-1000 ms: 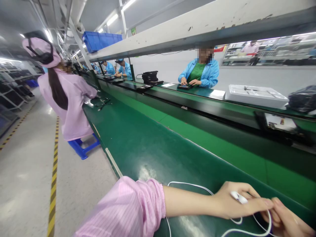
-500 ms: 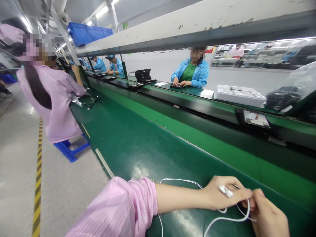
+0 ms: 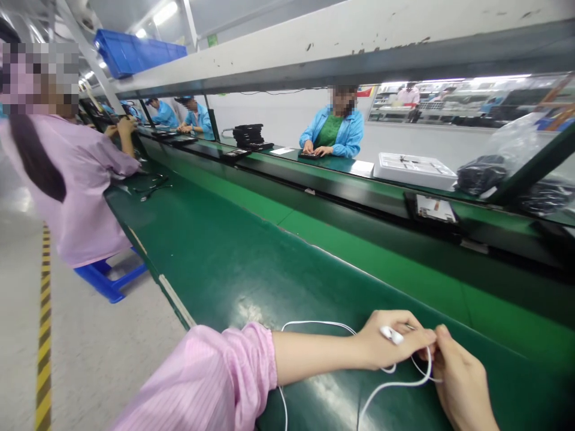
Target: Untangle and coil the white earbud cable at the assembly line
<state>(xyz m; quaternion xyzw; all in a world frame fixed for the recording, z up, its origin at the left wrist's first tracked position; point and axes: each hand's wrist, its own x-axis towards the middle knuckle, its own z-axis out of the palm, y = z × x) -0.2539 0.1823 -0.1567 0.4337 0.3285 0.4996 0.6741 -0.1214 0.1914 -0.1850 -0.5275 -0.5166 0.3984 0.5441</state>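
Above the green tabletop, my left hand (image 3: 390,342) is closed, its thumb and fingers pinching the cable of a pair of white earphones. One white earbud (image 3: 392,335) lies against the back of its thumb. My right hand (image 3: 465,380) meets it fingertip to fingertip, also closed on the cable. The exact bit between the fingertips is hidden. A loop of white cable (image 3: 395,385) hangs under both hands, and another stretch (image 3: 314,323) runs behind my left forearm onto the table.
A conveyor channel (image 3: 287,179) with black devices runs beyond the green bench (image 3: 215,263). A co-worker in pink (image 3: 76,185) sits at the left on a blue stool (image 3: 101,281). Across the line, another person in blue (image 3: 332,129) works near a white tray (image 3: 415,170). A shelf (image 3: 314,54) hangs overhead.
The camera has turned slightly right, so the scene sits further left. Both hands keep nearly the same pinch on the cable.
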